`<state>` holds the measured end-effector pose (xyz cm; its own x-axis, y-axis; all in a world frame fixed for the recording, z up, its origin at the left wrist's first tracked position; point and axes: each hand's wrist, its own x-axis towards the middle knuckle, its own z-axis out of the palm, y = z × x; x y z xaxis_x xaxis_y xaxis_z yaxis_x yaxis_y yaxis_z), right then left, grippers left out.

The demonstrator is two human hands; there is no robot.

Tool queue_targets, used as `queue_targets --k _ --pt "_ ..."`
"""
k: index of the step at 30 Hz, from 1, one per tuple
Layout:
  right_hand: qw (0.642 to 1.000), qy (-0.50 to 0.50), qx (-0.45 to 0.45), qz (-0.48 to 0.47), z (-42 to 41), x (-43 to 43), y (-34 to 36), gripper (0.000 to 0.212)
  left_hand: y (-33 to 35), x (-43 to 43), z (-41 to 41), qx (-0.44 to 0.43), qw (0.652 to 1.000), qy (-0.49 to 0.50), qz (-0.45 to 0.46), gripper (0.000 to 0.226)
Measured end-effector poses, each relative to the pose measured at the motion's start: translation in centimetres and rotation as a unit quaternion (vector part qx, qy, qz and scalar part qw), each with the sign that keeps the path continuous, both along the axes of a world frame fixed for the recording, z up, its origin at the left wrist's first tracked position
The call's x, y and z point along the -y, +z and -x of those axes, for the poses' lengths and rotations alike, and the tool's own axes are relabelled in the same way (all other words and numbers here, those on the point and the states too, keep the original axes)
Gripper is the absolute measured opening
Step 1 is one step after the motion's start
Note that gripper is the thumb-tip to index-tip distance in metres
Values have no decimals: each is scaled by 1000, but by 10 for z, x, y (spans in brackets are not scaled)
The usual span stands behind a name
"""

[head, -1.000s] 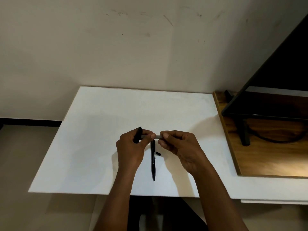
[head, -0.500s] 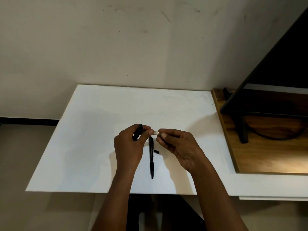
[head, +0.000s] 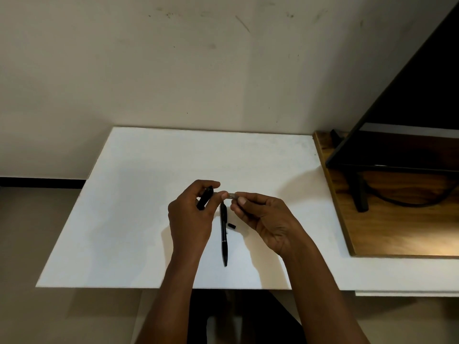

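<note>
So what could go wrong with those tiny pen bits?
The thin grey piece is only pinched between the fingertips of the left hand and right hand, so it might slip and drop. The tiny black bit lying loose beside the pen on the white table could get knocked off.

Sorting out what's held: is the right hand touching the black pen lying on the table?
Apart. The head view shows a strip of white table between the right hand and the black pen.
</note>
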<state>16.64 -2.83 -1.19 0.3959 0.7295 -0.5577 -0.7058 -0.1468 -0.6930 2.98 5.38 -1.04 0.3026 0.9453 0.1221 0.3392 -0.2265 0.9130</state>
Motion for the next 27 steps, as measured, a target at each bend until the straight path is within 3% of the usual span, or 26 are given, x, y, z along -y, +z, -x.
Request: queue_targets --k 3,9,12,27 --pt "1000 -17 26 -8 -1 0 -1 14 -2 -2 0 -6 1000 -1 15 12" --pt "977 -13 213 -6 -5 2 -2 13 -8 -3 0 -31 997 -29 72 9" --pt "967 -7 254 -5 -6 3 0 18 -11 -3 -1 -34 993 -44 109 9" --pt "992 -40 116 -35 -6 4 10 19 -10 -1 -2 94 957 -61 269 7"
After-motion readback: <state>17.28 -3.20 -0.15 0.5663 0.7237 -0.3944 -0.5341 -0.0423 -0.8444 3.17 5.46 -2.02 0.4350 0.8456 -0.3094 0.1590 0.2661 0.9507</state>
